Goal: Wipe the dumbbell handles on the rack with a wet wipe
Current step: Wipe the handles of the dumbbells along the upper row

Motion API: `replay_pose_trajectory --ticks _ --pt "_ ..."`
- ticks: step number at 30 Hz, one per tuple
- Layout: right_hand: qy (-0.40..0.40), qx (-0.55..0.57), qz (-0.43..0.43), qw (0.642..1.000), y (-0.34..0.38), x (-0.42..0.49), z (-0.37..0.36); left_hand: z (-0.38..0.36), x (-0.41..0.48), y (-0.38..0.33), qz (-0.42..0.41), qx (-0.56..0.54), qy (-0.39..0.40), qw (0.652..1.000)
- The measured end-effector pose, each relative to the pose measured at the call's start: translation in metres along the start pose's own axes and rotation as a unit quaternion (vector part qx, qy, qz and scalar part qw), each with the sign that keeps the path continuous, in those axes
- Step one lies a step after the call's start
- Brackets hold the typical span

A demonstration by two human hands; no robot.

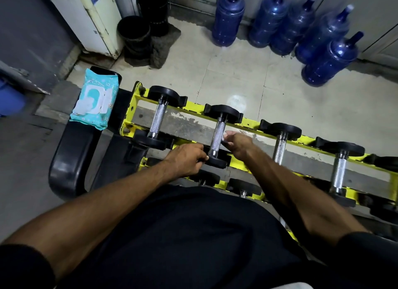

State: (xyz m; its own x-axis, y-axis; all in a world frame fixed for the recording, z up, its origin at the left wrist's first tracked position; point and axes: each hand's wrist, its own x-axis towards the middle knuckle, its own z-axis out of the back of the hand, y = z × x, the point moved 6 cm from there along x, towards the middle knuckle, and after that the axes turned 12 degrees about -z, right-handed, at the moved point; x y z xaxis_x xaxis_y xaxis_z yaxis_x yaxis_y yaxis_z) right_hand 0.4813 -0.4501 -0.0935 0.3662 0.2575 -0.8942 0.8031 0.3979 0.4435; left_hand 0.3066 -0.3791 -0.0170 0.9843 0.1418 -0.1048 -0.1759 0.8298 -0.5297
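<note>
The dumbbell point(218, 133) lies across the yellow rack point(137, 99), and its handle point(217, 135) points away from us. Our left hand point(185, 159) grips its near end. Our right hand point(237, 144) touches the handle with curled fingers. We cannot tell if they hold anything. The wipe pack point(94, 101) lies to the left.

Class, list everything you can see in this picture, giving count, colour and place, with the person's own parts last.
dumbbells: four on top tier, more partly hidden below; black heads, steel handles
rack: one, yellow, centre
wipes pack: one, teal, on bench
bench: one, black, left of rack
jugs: five, blue, far wall
buckets: two, black, top left
left hand: grips second dumbbell's near head
right hand: fingers at that dumbbell's handle
</note>
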Motion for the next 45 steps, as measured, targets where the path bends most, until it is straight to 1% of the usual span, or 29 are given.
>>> replay_pose_trajectory --ticks 4,6,7,8,9,10,12,13,14,15,16,18,20,22,23,24,25,26,27,30,31,33,35,37,38,39,40,43,45 --pt "-0.030 -0.148 0.045 0.987 -0.020 -0.009 0.011 0.002 -0.001 0.001 -0.004 -0.001 -0.003 1.000" --pt "-0.041 -0.212 0.148 0.965 -0.014 -0.019 0.011 0.002 -0.001 0.001 -0.006 0.000 -0.005 1.000" --pt "-0.044 -0.250 0.226 0.940 -0.007 -0.027 0.008 0.003 -0.002 0.000 -0.005 0.001 -0.008 1.000" --pt "-0.041 -0.305 0.311 0.899 0.000 -0.038 0.000 0.003 -0.003 0.000 -0.004 0.002 -0.010 1.000" --pt "-0.031 -0.372 0.386 0.844 0.005 -0.049 -0.009 0.003 -0.003 -0.001 -0.002 0.003 -0.010 1.000" --pt "-0.017 -0.445 0.443 0.778 0.008 -0.057 -0.021 0.002 -0.004 -0.001 0.000 0.004 -0.007 1.000" --pt "-0.022 -0.594 0.491 0.637 0.009 -0.065 -0.041 0.003 -0.004 -0.002 0.005 0.004 -0.003 1.000" --pt "-0.054 -0.651 0.499 0.570 0.013 -0.066 -0.050 0.004 -0.004 -0.002 0.006 0.003 -0.003 1.000" --pt "-0.096 -0.686 0.510 0.510 0.019 -0.067 -0.058 0.005 -0.005 -0.003 0.006 0.002 -0.002 1.000" --pt "-0.134 -0.709 0.513 0.464 0.026 -0.069 -0.066 0.005 -0.006 -0.004 0.004 0.000 -0.001 1.000" --pt "-0.162 -0.726 0.498 0.447 0.033 -0.069 -0.073 0.005 -0.007 -0.005 0.003 -0.002 0.000 1.000" --pt "-0.174 -0.759 0.438 0.449 0.043 -0.064 -0.086 0.004 -0.009 -0.005 0.003 -0.006 0.003 1.000" --pt "-0.113 -0.808 0.385 0.432 0.037 -0.055 -0.096 0.004 -0.010 -0.005 0.000 -0.005 0.011 1.000" --pt "-0.007 -0.844 0.347 0.408 0.018 -0.053 -0.098 0.003 -0.009 -0.005 -0.001 -0.007 0.019 1.000" --pt "0.030 -0.849 0.341 0.403 0.010 -0.055 -0.095 0.003 -0.009 -0.005 -0.002 -0.007 0.021 1.000" --pt "0.044 -0.847 0.348 0.398 0.005 -0.057 -0.091 0.003 -0.010 -0.004 -0.002 -0.008 0.021 1.000" --pt "0.042 -0.838 0.367 0.400 0.006 -0.058 -0.087 0.003 -0.010 -0.004 0.000 -0.010 0.020 1.000" --pt "0.029 -0.820 0.387 0.421 0.010 -0.057 -0.082 0.003 -0.011 -0.004 0.001 -0.012 0.020 1.000" --pt "0.008 -0.788 0.409 0.460 0.017 -0.057 -0.076 0.003 -0.011 -0.004 0.003 -0.014 0.019 1.000" --pt "-0.085 -0.634 0.459 0.617 0.031 -0.061 -0.050 0.003 -0.011 -0.006 0.004 -0.009 0.015 1.000" --pt "-0.113 -0.585 0.451 0.664 0.028 -0.062 -0.040 0.003 -0.010 -0.006 0.002 -0.009 0.014 1.000" --pt "-0.137 -0.515 0.385 0.754 0.011 -0.062 -0.022 0.003 -0.009 -0.005 0.002 -0.011 0.012 1.000" --pt "-0.142 -0.443 0.276 0.841 -0.007 -0.053 -0.008 0.003 -0.009 -0.003 0.003 -0.013 0.011 1.000" --pt "-0.142 -0.318 0.167 0.922 -0.012 -0.040 0.002 0.003 -0.008 -0.002 -0.001 -0.013 0.012 1.000" --pt "-0.135 -0.235 0.121 0.955 -0.011 -0.033 0.004 0.003 -0.008 -0.002 -0.003 -0.012 0.012 1.000" --pt "-0.114 -0.156 0.080 0.978 -0.007 -0.029 0.003 0.003 -0.008 -0.003 -0.004 -0.010 0.011 1.000" --pt "-0.092 -0.099 0.060 0.989 0.001 -0.023 0.000 0.003 -0.008 -0.003 -0.004 -0.010 0.011 1.000" --pt "-0.027 -0.065 0.046 0.996 0.027 -0.007 -0.012 0.003 -0.008 -0.003 -0.006 -0.011 0.017 1.000" --pt "-0.046 -0.042 0.054 0.997 0.031 0.003 -0.017 0.003 -0.009 -0.004 -0.012 -0.010 0.022 1.000"
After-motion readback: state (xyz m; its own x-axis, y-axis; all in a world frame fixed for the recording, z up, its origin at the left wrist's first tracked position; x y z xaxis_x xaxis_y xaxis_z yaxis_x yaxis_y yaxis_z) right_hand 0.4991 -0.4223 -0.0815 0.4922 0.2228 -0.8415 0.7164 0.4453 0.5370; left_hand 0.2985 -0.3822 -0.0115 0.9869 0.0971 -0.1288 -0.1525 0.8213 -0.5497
